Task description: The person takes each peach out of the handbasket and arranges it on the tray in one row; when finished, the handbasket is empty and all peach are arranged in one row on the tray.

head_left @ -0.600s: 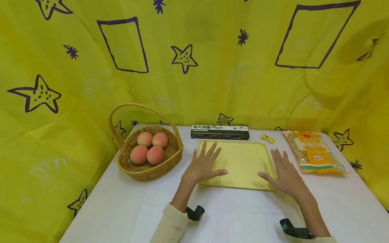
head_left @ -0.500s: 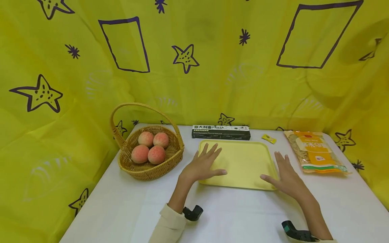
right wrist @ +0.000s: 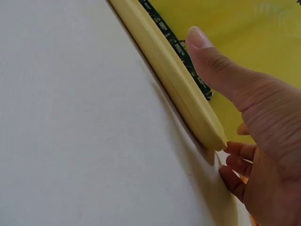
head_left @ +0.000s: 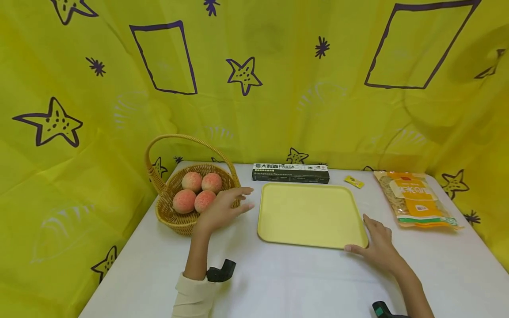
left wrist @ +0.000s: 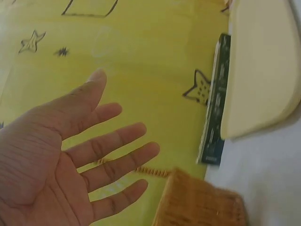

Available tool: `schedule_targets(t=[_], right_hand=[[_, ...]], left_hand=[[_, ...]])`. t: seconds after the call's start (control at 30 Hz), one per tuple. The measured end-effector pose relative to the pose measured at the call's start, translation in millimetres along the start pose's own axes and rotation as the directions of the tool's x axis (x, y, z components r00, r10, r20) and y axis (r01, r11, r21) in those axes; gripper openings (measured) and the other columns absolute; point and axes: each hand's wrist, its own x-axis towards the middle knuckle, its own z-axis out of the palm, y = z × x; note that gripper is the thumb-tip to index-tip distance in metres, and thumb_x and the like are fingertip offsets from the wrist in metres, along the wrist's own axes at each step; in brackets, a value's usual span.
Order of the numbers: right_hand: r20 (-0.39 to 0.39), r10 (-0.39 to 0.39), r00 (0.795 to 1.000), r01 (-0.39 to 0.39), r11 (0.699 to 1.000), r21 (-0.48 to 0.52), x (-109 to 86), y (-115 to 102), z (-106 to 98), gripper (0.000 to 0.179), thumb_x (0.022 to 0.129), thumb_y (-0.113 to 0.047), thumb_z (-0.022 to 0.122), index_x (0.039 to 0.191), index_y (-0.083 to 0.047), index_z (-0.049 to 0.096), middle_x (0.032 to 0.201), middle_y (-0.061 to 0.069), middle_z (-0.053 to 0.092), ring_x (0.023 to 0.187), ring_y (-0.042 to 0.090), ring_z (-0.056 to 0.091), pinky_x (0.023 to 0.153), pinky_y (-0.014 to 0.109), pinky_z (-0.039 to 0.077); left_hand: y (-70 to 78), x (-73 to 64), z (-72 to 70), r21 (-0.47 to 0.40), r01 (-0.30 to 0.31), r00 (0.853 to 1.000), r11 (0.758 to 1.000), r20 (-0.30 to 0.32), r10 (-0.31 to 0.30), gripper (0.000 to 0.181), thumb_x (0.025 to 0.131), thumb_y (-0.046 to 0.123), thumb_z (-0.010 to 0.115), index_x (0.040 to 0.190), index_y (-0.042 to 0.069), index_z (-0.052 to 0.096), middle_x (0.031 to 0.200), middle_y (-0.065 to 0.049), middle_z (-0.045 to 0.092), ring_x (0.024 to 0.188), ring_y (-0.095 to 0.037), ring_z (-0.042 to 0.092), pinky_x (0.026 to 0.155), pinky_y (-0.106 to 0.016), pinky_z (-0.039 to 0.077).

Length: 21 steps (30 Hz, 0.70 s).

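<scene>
My left hand [head_left: 220,211] is over the right side of a wicker basket [head_left: 180,228], overlapping its rim and one peach in the head view. Its fingers are spread and loosely bent, with nothing in the palm, as the left wrist view shows. Several peaches [head_left: 184,202] lie in the basket. At the near right corner of a flat yellow tray [head_left: 310,216], my right hand [head_left: 381,247] reaches round the edge. In the right wrist view its fingertips [right wrist: 233,149] are right at the tray's corner, while the thumb stands apart above.
Behind the tray lies a black pasta box [head_left: 291,173]. A small yellow packet [head_left: 354,181] is to its right, then an orange and clear bag of dried food [head_left: 413,198]. A yellow patterned curtain [head_left: 278,115] surrounds the white table [head_left: 278,282].
My left hand has moved left, from over the tray to the basket. My right hand has come down and nearer, to the tray's near right corner, its fingers more bent.
</scene>
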Motion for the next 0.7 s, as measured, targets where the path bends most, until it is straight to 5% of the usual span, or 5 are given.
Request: schedule_targets(t=[0.23,0.43,0.7], right_hand=[[-0.030,-0.008,1.000,0.009,0.999,0.049,-5.2,3.2,12.4,0.121,0.073,-0.044,0.084,0.150,0.014,0.011,0.136,0.043,0.025,0.122,0.056,0.024,0.091,0.066,0.027],[-0.033,0.030,0.999,-0.028,0.999,0.039,-6.1,0.8,15.1,0.122,0.073,-0.044,0.083,0.150,0.015,0.009,0.136,0.044,0.024,0.121,0.057,0.027,0.091,0.068,0.027],[-0.028,0.044,0.999,-0.042,0.998,0.048,-6.2,-0.1,13.4,0.122,0.074,-0.046,0.082,0.150,0.015,0.008,0.137,0.044,0.023,0.123,0.057,0.026,0.092,0.068,0.027]], left_hand=[[-19.3,-6.8,-28.5,-0.114,0.036,0.991,0.993,-0.126,-0.050,0.050,0.096,0.033,0.062,0.138,0.008,0.052,0.129,-0.014,0.062,0.117,-0.030,0.061,0.099,-0.047,0.049],[-29.7,-11.1,-46.6,-0.185,0.083,0.978,0.979,-0.171,-0.116,0.049,0.099,0.028,0.058,0.141,0.006,0.047,0.133,-0.020,0.057,0.123,-0.036,0.055,0.104,-0.051,0.044],[-29.6,-8.3,-71.8,-0.160,0.148,0.963,0.976,-0.203,-0.179,0.047,0.100,0.023,0.057,0.141,0.003,0.046,0.133,-0.022,0.056,0.123,-0.040,0.053,0.100,-0.052,0.047]])
